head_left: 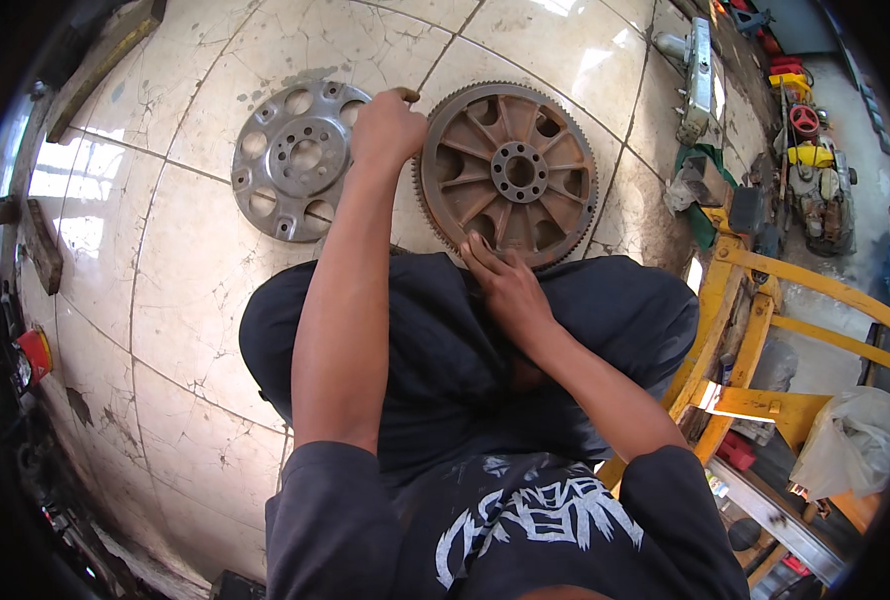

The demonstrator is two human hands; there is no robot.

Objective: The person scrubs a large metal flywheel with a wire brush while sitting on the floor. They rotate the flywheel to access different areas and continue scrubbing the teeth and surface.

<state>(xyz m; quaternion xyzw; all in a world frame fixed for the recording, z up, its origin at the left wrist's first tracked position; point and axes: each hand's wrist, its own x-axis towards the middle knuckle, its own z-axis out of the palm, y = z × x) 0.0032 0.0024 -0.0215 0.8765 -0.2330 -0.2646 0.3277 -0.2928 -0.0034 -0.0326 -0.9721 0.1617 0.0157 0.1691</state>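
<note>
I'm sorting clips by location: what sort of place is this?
Probably a mechanical workshop: in view are a rusty brown toothed metal wheel, a round silver metal disc with holes, and grimy grey metal machinery at right.

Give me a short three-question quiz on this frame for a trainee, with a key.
1. True or false: the silver disc lies to the left of the rusty toothed wheel.
2. Where are the fingers of the right hand?
a) At the wheel's far edge
b) At the wheel's near edge
c) On the silver disc
3. Fill in: the bar frame at the person's right is ____ in colour.

Key: 1 true; 2 b; 3 yellow.
</note>
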